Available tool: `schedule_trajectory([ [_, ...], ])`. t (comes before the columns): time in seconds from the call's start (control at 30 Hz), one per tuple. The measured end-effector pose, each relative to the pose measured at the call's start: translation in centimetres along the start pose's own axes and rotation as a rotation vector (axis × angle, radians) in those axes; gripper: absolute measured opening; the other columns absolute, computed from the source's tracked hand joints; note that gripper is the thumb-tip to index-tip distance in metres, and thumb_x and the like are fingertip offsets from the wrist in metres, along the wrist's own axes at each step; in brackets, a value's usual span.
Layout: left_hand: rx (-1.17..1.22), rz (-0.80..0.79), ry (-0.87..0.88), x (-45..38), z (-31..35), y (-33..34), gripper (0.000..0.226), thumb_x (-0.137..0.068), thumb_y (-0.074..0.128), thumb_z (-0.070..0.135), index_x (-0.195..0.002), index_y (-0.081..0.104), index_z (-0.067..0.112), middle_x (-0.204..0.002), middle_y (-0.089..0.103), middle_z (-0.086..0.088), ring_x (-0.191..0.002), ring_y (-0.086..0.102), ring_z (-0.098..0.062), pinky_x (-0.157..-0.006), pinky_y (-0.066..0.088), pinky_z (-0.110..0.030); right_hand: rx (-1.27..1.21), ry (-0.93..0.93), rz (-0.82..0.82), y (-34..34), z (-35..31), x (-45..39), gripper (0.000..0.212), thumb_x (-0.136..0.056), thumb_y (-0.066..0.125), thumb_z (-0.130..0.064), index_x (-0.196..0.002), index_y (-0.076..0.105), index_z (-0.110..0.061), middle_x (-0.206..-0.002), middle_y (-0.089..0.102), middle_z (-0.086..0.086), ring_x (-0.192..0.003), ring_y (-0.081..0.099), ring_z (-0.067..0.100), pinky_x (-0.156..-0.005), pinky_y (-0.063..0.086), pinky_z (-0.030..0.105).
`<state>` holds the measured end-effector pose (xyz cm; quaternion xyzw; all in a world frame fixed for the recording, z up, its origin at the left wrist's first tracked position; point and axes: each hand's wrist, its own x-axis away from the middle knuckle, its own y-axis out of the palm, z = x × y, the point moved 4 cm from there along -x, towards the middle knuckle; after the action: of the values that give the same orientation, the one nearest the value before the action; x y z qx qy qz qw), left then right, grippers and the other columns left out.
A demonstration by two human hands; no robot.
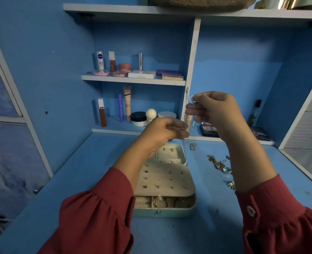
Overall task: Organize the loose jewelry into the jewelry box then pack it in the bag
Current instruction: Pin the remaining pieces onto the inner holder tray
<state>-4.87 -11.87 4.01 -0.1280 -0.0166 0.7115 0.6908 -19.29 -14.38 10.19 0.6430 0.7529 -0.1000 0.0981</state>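
An open mint-green jewelry box (170,211) lies on the blue desk, its cream earring panel studded with several earrings and rings showing in the front compartment. Above it I hold a thin silver chain (185,115) upright. My right hand (213,110) pinches its top end, where a small silver pendant bunches. My left hand (167,131) pinches the chain lower down, and the tail hangs toward the box's back right corner. Loose gold and silver jewelry (218,164) lies on the desk right of the box, partly hidden by my right forearm.
Cosmetics crowd the small shelves (133,79) behind the box: tubes, jars, compacts. A dark eyeshadow palette (208,130) and a small bottle (254,114) sit on the back ledge at right. A brown bag (201,2) rests on the top shelf.
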Motion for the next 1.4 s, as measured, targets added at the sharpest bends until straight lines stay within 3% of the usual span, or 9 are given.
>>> schedule_trajectory([
  [0.1,0.008,-0.014,-0.011,0.3,-0.3,0.0,0.009,-0.083,0.069,0.007,-0.092,0.070,0.011,-0.073,0.072,0.003,-0.074,0.065,-0.005,-0.072,0.040,-0.025,-0.041,-0.024,0.051,-0.7,-0.3,0.0,0.013,-0.095,0.054,-0.012,-0.085,0.063,-0.009,-0.078,0.072,0.009,-0.068,0.072,0.015,-0.055,0.054,0.020],
  [0.2,0.010,-0.018,-0.025,0.6,-0.6,-0.6,0.008,-0.084,0.070,0.015,-0.090,0.071,0.011,-0.072,0.071,0.002,-0.070,0.065,-0.004,-0.073,0.042,-0.024,-0.075,-0.033,0.127,-1.8,-0.4,-0.2,0.015,-0.095,0.051,-0.010,-0.085,0.062,-0.009,-0.079,0.071,0.009,-0.068,0.071,0.015,-0.056,0.055,0.021],
  [0.37,0.042,0.040,-0.065,0.9,-1.7,-2.8,0.010,-0.084,0.070,0.014,-0.091,0.073,0.007,-0.073,0.072,-0.002,-0.070,0.066,-0.009,-0.076,0.046,-0.026,-0.101,-0.007,0.241,-3.9,0.3,-1.0,0.013,-0.095,0.051,-0.009,-0.097,0.062,-0.004,-0.082,0.071,0.011,-0.070,0.072,0.017,-0.064,0.058,0.026],
  [0.73,0.301,0.194,-0.107,1.4,-2.8,-5.5,0.014,-0.087,0.066,0.016,-0.097,0.072,0.009,-0.082,0.074,-0.006,-0.075,0.069,-0.015,-0.065,0.045,-0.025,-0.079,0.087,0.263,-5.3,2.6,-2.1,0.013,-0.094,0.051,-0.007,-0.086,0.061,-0.007,-0.079,0.069,0.011,-0.064,0.069,0.015,-0.053,0.054,0.021],
  [0.83,0.369,0.262,-0.108,1.3,-3.1,-5.6,0.012,-0.087,0.065,0.016,-0.095,0.072,0.010,-0.086,0.074,-0.007,-0.073,0.067,-0.015,-0.063,0.045,-0.025,-0.031,0.124,0.215,-4.7,3.3,-2.3,0.013,-0.094,0.053,-0.008,-0.085,0.061,-0.006,-0.074,0.068,0.010,-0.061,0.068,0.014,-0.055,0.056,0.023],
  [0.93,0.388,0.335,-0.109,1.1,-3.4,-5.9,0.014,-0.087,0.064,0.014,-0.098,0.071,0.007,-0.085,0.073,-0.008,-0.069,0.064,-0.014,-0.059,0.045,-0.024,0.039,0.180,0.128,-3.4,4.4,-2.5,0.013,-0.095,0.054,-0.008,-0.086,0.062,-0.002,-0.073,0.065,0.011,-0.061,0.064,0.017,-0.067,0.058,0.031],
  [1.07,0.318,0.343,-0.105,0.9,-3.6,-5.6,0.009,-0.088,0.063,0.010,-0.091,0.071,0.006,-0.082,0.070,-0.010,-0.066,0.062,-0.015,-0.056,0.043,-0.024,0.298,0.255,-0.117,-0.3,6.3,-1.6,0.018,-0.097,0.051,-0.005,-0.082,0.061,-0.003,-0.075,0.064,0.014,-0.059,0.062,0.016,-0.054,0.054,0.021],
  [1.2,0.253,0.312,-0.101,0.7,-3.8,-5.4,0.008,-0.089,0.063,0.012,-0.090,0.071,0.008,-0.083,0.072,-0.009,-0.068,0.064,-0.014,-0.055,0.045,-0.020,0.521,0.262,-0.299,2.9,8.7,-1.0,0.011,-0.093,0.057,-0.004,-0.087,0.066,0.001,-0.071,0.069,0.013,-0.051,0.065,0.012,-0.050,0.054,0.020],
  [1.4,0.245,0.311,-0.093,0.5,-3.9,-5.6,0.009,-0.088,0.064,0.013,-0.093,0.071,0.008,-0.085,0.073,-0.009,-0.071,0.065,-0.015,-0.058,0.047,-0.021,0.926,0.120,-0.428,5.6,10.6,-0.7,0.018,-0.090,0.059,-0.011,-0.080,0.070,-0.021,-0.077,0.068,-0.001,-0.067,0.063,0.013,-0.075,0.056,0.030],
])
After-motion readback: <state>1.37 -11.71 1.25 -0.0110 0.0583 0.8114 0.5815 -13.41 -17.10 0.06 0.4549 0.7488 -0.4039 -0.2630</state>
